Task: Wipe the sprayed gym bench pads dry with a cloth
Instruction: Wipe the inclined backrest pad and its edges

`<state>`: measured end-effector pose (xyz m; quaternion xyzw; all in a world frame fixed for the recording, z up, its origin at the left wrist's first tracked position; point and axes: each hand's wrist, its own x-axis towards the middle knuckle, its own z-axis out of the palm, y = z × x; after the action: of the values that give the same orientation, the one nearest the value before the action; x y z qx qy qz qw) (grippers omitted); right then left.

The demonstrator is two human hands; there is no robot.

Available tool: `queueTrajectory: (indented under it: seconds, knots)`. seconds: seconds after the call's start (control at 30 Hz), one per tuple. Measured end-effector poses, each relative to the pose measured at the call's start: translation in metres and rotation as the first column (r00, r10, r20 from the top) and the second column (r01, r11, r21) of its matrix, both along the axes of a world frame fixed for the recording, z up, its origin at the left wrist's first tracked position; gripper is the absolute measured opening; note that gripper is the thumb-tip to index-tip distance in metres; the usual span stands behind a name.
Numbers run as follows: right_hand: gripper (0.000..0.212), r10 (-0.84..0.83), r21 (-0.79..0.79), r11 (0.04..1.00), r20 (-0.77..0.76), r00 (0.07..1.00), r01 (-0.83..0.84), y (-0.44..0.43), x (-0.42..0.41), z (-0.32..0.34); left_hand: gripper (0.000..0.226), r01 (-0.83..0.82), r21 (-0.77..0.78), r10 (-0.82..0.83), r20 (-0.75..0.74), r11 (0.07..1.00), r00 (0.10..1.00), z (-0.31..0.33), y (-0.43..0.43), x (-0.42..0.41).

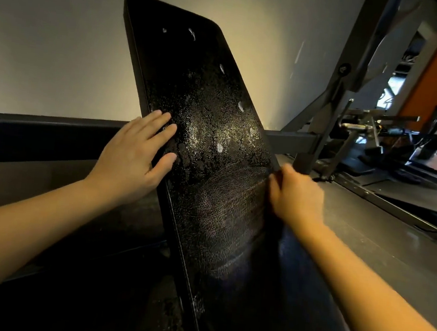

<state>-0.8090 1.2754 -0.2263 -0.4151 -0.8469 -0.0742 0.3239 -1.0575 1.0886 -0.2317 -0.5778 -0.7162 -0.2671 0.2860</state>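
Observation:
A black padded bench backrest [216, 127] stands tilted up in the middle of the view. Its upper half glistens with spray droplets and a few white foam spots; a smeared, duller band crosses its lower middle. My left hand [132, 153] lies flat with straight fingers on the pad's left edge. At the right edge my right hand [298, 195], slightly blurred, has its fingers curled round a dark cloth [299, 260] that hangs down along the pad and is hard to tell from it. A dark wet surface [164, 308] sits low at the left of the backrest.
A grey wall is behind the bench. The grey steel frame [335, 96] of a machine rises at the right, with a grey platform floor [379, 236] below it. More gym equipment [428, 160] and an orange wall lie at the far right.

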Motion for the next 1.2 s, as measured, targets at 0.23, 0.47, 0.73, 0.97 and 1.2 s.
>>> queueTrajectory:
  seconds: [0.23,0.47,0.73,0.97,1.2]
  knots:
    - [0.02,0.271,0.018,0.962,-0.084,0.959,-0.271,-0.097,-0.045,-0.011,0.07,-0.025,-0.029,0.024,-0.026,0.999,0.999,0.007,-0.003,0.0]
    - [0.024,0.266,0.105,0.958,0.02,0.964,-0.266,-0.06,0.026,-0.036,0.074,-0.164,-0.074,0.162,-0.037,0.984,0.986,0.025,-0.004,0.021]
    - [0.019,0.104,-0.022,0.994,-0.129,0.986,-0.108,-0.032,-0.025,-0.006,0.064,-0.163,-0.023,0.164,0.104,0.986,0.981,0.034,0.045,0.046]
    - [0.025,0.618,0.07,0.782,0.046,0.785,-0.62,-0.129,0.037,-0.069,0.061,-0.182,-0.023,0.183,0.105,0.983,0.977,0.03,0.045,0.05]
    - [0.024,0.082,-0.005,0.997,-0.089,0.993,-0.083,0.014,0.046,-0.023,0.065,-0.235,-0.048,0.238,0.089,0.971,0.967,0.028,0.047,0.055]
